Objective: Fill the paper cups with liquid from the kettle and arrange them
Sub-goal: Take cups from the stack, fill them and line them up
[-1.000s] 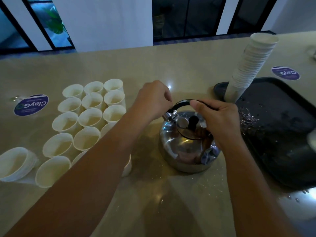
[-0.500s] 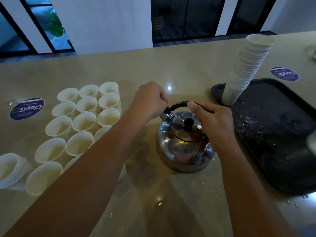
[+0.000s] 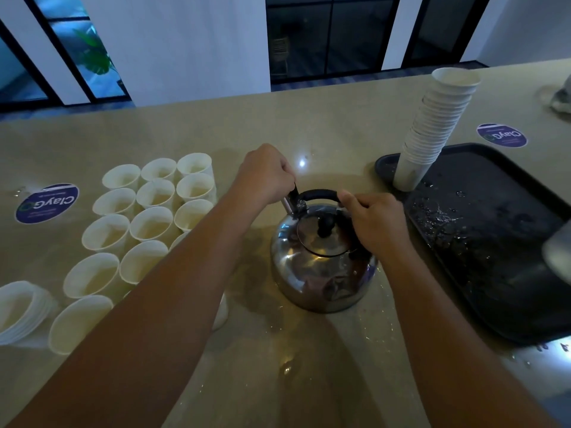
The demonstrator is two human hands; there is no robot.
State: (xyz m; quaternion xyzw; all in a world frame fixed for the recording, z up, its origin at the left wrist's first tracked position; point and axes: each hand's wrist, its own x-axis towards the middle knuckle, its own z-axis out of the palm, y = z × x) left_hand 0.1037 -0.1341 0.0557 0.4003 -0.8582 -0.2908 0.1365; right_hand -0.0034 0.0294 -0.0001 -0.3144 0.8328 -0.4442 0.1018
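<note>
Gripping kettle (image 3: 321,257) handle | paper cups (image 3: 154,217) upright, contents unclear

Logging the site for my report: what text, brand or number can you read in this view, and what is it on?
"ClayG", upside down to the camera, on the round purple sticker left of the cups.
"ClayG", also upside down, on the round purple sticker beyond the black tray.
Smaller print on both stickers: too blurred to read.
No other text shows.

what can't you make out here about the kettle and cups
Head view only:
- Kettle spout tip: hidden inside the left hand.
- Kettle's fill level: lid is on.
- Some cups near the kettle: covered by the left forearm.
- Handle's right end: under the right hand.
</note>
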